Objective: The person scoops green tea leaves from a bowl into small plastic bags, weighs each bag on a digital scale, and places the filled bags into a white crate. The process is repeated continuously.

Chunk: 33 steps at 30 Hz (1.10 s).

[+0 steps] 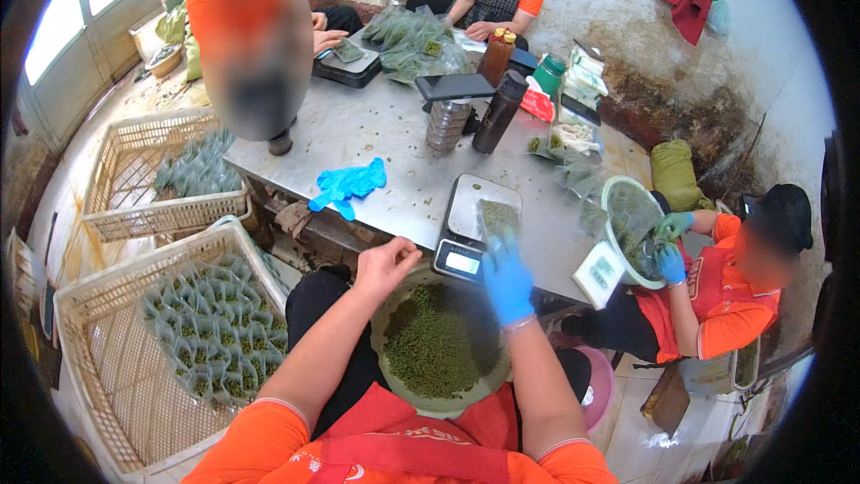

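My left hand [388, 266], bare, is closed in a pinch above the rim of a pale bowl [391, 375] in my lap; anything between its fingertips is too small to make out. Small green grains [434, 345] fill much of the bowl. In a blue glove, my right hand [507, 280] grips the near end of a clear plastic bag [498, 218] with green contents. That bag lies on the plate of a digital scale [464, 209] at the table's near edge. The scale's lit display faces me.
A blue glove [348, 186] lies on the metal table [385, 139]. Crates [81, 305] with filled bags stand at left. A dark flask [500, 112] and jars are mid-table. Co-workers sit around; one at right handles bags in a basin [613, 237]. Another scale [349, 72] is farther back.
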Tool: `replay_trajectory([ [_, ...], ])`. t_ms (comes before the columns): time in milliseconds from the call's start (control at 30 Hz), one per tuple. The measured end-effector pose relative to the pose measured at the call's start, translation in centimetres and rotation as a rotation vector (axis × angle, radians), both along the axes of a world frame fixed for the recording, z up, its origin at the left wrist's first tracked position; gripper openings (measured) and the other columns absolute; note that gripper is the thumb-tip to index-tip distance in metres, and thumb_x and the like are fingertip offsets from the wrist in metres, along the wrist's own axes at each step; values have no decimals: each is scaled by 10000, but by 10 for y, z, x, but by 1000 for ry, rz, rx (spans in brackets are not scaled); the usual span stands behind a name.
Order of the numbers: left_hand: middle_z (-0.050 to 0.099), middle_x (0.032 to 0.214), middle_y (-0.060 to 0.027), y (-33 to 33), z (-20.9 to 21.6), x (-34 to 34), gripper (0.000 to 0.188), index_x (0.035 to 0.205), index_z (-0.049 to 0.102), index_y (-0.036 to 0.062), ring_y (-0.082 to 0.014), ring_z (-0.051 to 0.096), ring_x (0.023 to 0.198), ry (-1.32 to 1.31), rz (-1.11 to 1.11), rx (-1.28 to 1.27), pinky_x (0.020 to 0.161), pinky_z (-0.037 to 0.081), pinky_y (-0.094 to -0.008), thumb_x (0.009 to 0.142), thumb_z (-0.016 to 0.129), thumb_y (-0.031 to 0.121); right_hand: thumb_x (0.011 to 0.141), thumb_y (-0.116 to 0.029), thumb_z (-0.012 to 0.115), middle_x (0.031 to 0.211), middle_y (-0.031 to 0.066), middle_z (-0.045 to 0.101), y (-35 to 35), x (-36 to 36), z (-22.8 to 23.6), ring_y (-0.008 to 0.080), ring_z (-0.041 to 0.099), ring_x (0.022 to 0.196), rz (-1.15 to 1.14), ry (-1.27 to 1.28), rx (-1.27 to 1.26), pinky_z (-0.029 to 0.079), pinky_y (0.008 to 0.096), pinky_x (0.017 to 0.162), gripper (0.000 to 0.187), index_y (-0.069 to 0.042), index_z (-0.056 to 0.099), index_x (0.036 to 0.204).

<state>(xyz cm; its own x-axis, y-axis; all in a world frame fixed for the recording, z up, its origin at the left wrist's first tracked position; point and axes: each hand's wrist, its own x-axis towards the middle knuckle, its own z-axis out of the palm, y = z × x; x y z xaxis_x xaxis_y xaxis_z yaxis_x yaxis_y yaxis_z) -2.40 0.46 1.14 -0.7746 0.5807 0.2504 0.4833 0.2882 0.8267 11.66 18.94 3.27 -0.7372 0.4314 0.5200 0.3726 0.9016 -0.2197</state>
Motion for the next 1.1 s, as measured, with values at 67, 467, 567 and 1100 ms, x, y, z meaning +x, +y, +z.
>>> replay_trajectory([
  [67,654,735,-46,4,-3,4,251,931,603,81,-210,639,678,126,-49,4,628,502,-308,766,678,255,806,-162,544,1200,122,517,12,-13,13,328,617,672,29,43,74,509,412,576,194,-114,589,989],
  [467,628,751,-95,16,-20,1,537,1171,478,134,-310,609,675,320,30,-301,565,456,-416,677,672,213,777,-104,530,821,131,586,-61,-58,29,284,609,619,342,-375,77,474,398,507,151,-49,560,915],
  [567,625,766,-100,14,-21,2,573,1177,467,93,-312,607,706,395,22,-248,581,459,-409,652,675,189,789,-90,503,815,150,594,-63,-67,25,290,612,623,322,-425,15,475,406,505,181,-37,544,957],
  [1100,637,880,-159,18,8,10,524,1154,554,90,-329,621,774,63,126,-163,655,492,-365,676,718,229,795,-84,563,859,87,642,-16,-19,83,177,612,658,702,-97,-1297,503,285,650,265,-77,628,1052],
])
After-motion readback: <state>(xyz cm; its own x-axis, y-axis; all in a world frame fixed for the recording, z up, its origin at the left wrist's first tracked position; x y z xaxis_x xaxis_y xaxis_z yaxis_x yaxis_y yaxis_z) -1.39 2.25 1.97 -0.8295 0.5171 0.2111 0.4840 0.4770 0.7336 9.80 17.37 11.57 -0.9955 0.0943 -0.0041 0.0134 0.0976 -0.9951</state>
